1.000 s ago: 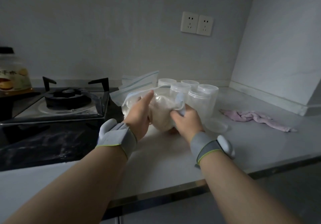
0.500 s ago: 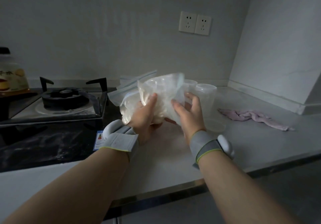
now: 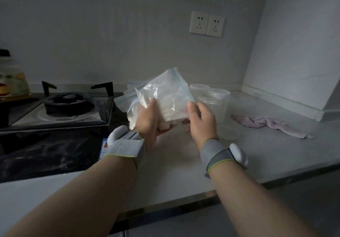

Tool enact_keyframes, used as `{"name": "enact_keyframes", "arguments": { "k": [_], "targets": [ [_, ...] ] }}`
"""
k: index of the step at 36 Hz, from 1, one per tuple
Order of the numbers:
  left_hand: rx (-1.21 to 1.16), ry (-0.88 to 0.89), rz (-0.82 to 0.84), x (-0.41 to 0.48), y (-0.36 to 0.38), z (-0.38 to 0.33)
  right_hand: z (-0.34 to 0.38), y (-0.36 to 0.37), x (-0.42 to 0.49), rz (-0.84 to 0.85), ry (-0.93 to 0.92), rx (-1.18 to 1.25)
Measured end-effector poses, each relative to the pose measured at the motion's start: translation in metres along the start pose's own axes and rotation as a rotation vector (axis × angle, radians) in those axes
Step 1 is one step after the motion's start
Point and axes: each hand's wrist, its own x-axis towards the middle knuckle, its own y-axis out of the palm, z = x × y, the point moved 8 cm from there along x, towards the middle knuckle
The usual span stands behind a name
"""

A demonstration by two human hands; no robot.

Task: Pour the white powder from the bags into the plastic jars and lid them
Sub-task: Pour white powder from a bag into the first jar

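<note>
A clear zip bag of white powder [image 3: 165,98] is held up above the counter [image 3: 176,163], its blue zip edge pointing up and to the right. My left hand [image 3: 149,120] grips the bag's lower left part, thumb on the front. My right hand [image 3: 200,122] holds the bag's right edge, thumb near the zip and fingers curled under the bottom. Behind the bag stand several clear plastic jars [image 3: 218,98], partly hidden by it. A loose round lid [image 3: 230,131] lies on the counter beside my right hand. A second powder bag [image 3: 131,116] sits behind my left hand.
More flat zip bags [image 3: 127,97] lie behind, next to a gas stove [image 3: 68,106] on the left. A pink cloth [image 3: 266,124] lies on the counter at right. A large bottle [image 3: 12,82] stands far left. The wall corner closes in the right side.
Both hands have lifted the powder bag off the counter and turned it so the zip edge faces up and right. The jars behind it are now partly uncovered.
</note>
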Motion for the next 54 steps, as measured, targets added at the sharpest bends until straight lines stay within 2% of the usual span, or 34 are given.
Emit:
{"name": "enact_keyframes", "arguments": {
  "k": [3,6,8,10,13,15,18,23,26,34,37,42,49,54],
  "targets": [
    [-0.008,0.037,-0.089,0.005,-0.011,-0.004,0.005,-0.016,0.002,-0.148,-0.037,-0.034],
    [0.017,0.080,-0.153,0.008,-0.021,-0.009,0.008,-0.036,0.002,-0.328,-0.083,-0.187],
    [0.021,0.076,-0.172,0.009,-0.023,-0.008,0.007,-0.043,0.004,-0.388,-0.069,-0.334],
    [0.019,0.065,-0.172,0.010,-0.025,-0.007,0.000,-0.045,0.009,-0.369,0.016,-0.424],
    [0.023,0.055,-0.152,0.011,-0.025,-0.006,-0.013,-0.044,0.019,-0.244,0.080,-0.429],
    [0.018,0.052,-0.146,0.011,-0.025,-0.006,-0.015,-0.040,0.024,-0.169,0.032,-0.391],
    [0.018,0.049,-0.159,0.016,-0.027,-0.006,-0.011,-0.039,0.027,-0.155,-0.071,-0.251],
    [0.009,0.084,-0.138,0.027,-0.030,-0.009,-0.013,-0.036,0.028,-0.133,-0.063,-0.074],
    [-0.016,0.087,-0.114,0.030,-0.029,-0.009,-0.013,-0.030,0.027,-0.061,-0.074,0.036],
    [-0.158,0.147,-0.161,0.027,-0.037,-0.027,-0.001,-0.006,0.020,0.171,-0.145,0.106],
    [-0.223,0.193,-0.139,0.027,-0.037,-0.036,0.002,-0.007,0.019,0.146,-0.177,0.136],
    [-0.276,0.214,-0.111,0.025,-0.034,-0.042,0.006,-0.021,0.023,-0.021,-0.252,0.133],
    [-0.085,0.358,-0.245,0.029,-0.024,-0.076,0.018,-0.022,0.042,-0.097,-0.242,0.160],
    [0.010,0.506,-0.242,0.036,-0.007,-0.104,0.037,-0.006,0.070,-0.032,-0.244,0.158]
  ]
}}
